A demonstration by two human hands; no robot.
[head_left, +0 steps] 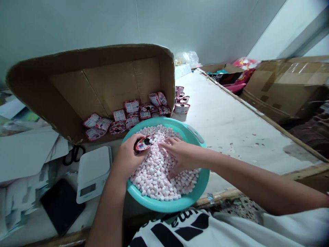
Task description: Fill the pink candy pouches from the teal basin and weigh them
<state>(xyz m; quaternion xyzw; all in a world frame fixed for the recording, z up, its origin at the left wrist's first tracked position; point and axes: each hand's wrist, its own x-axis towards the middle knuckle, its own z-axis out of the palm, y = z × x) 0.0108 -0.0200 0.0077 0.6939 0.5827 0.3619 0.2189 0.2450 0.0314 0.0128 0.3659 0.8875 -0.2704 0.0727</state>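
Note:
A turquoise basin (167,205) full of small pinkish-white candies (154,175) stands at the table's front edge. My left hand (128,154) is closed around a red printed packet (144,143), which has a dark round hole in its face. A few white candies lie against the packet's right end. My right hand (183,154) reaches into the candies with its fingers spread, close to the packet's right side. Some of its fingertips are sunk among the candies.
Behind the basin, a cardboard box (110,82) on its side holds several printed packets (132,106). More packets (182,108) stand right of it. A white kitchen scale (94,168), black scissors (74,155) and a black flat plate (62,206) lie left.

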